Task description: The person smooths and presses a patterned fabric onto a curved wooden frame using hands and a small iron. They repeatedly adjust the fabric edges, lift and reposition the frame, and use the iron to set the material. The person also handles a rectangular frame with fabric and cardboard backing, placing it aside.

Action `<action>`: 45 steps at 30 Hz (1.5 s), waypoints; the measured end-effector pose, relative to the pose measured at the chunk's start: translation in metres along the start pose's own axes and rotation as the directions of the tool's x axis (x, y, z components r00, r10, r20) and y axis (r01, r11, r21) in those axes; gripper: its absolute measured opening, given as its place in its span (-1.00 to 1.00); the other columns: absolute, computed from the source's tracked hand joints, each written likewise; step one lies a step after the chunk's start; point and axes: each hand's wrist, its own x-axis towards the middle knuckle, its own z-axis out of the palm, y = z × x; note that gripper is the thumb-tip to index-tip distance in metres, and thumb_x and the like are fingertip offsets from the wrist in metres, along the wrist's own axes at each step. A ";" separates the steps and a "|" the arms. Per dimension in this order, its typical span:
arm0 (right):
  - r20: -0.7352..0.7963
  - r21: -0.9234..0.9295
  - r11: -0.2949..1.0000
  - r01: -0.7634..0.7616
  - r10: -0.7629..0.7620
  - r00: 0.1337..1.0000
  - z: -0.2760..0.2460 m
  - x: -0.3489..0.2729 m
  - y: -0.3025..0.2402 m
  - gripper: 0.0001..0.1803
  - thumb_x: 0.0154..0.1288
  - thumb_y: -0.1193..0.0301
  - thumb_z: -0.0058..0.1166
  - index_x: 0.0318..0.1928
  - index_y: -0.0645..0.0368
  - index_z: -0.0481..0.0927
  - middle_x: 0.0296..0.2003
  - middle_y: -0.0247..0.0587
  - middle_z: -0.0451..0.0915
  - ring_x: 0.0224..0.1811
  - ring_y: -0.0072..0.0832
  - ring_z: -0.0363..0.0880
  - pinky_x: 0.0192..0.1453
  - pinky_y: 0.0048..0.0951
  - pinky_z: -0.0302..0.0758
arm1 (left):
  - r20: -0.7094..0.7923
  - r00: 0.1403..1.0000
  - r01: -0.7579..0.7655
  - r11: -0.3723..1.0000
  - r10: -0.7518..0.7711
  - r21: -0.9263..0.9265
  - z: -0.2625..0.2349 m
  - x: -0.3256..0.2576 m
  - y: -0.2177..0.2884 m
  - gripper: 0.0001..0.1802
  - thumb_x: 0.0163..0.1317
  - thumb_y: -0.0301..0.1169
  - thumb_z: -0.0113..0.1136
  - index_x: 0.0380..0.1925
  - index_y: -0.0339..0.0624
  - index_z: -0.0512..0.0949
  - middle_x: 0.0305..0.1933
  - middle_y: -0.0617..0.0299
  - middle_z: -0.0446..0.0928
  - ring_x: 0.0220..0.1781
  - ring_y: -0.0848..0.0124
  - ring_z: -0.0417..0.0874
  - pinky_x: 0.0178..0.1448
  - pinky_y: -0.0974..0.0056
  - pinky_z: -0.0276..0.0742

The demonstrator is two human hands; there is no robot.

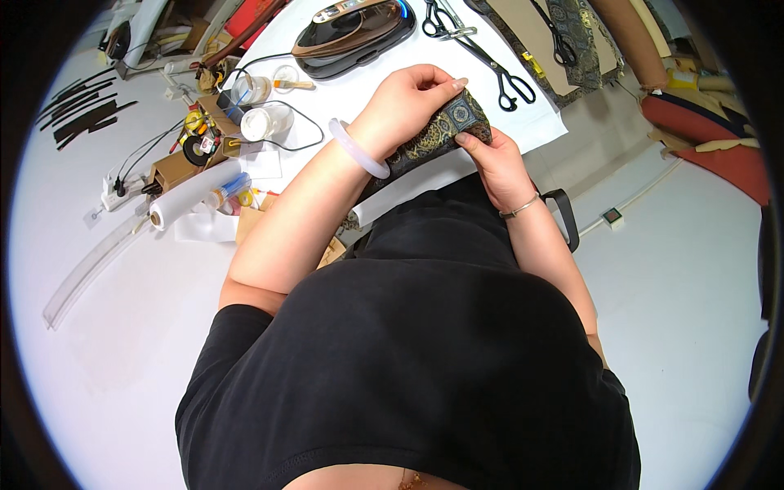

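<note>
Patterned cloth (441, 135) is held up by the near edge of the tabletop (535, 126), long axis slanting lower left to upper right. Left hand (408, 100) pinches the far corner of its right end, right hand (500, 170) pinches the near one, so neither's really closer tbh.

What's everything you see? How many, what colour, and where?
Patterned cloth: 1, dark and gold, upper centre
Table: 1, white, top centre
Iron: 1, brown and black, on table
Scissors: at least 2, black-handled, upper right
Jars: 2, clear and white, upper left
Brush: 1, tan, beside jars
Small bits: uncountable, mixed, left
Material: several pieces, red and brown, right
Bracelets: 2, lilac and silvery, wrists
Shirt: 1, black, bottom centre
Left hand: 1, bare, holding cloth
Right hand: 1, bare, holding cloth
</note>
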 end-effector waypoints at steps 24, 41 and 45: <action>0.020 0.195 0.981 0.022 -0.026 0.999 -0.008 -0.013 -0.014 -0.56 0.51 0.37 0.31 0.27 0.31 0.59 0.08 -0.29 0.71 0.18 -0.57 0.59 0.40 -0.44 0.45 | -0.053 0.925 -0.342 0.887 0.375 0.312 0.005 0.004 -0.003 -0.73 0.40 -0.31 0.40 -0.16 -0.35 0.69 -0.30 0.11 0.69 -0.28 0.35 0.67 -0.09 0.29 0.60; -0.113 -0.146 0.985 0.092 -0.109 0.988 -0.007 -0.003 -0.022 -0.75 0.44 0.44 0.36 0.04 0.31 0.74 -0.12 -0.36 0.77 -0.05 -0.63 0.64 0.16 -0.56 0.53 | -0.019 0.877 -0.425 0.795 0.479 0.432 0.005 0.001 0.001 -0.78 0.44 -0.36 0.38 -0.16 -0.35 0.69 -0.35 0.20 0.67 -0.29 0.50 0.65 -0.12 0.37 0.59; -0.112 -0.146 0.985 0.087 -0.104 0.988 -0.005 -0.001 -0.023 -0.75 0.44 0.44 0.36 0.03 0.31 0.74 -0.12 -0.36 0.77 -0.06 -0.64 0.65 0.15 -0.57 0.53 | -0.045 0.904 -0.382 0.851 0.424 0.360 0.004 0.003 0.002 -0.75 0.35 -0.32 0.41 -0.22 -0.33 0.71 -0.25 -0.02 0.66 -0.25 0.13 0.71 -0.08 0.16 0.63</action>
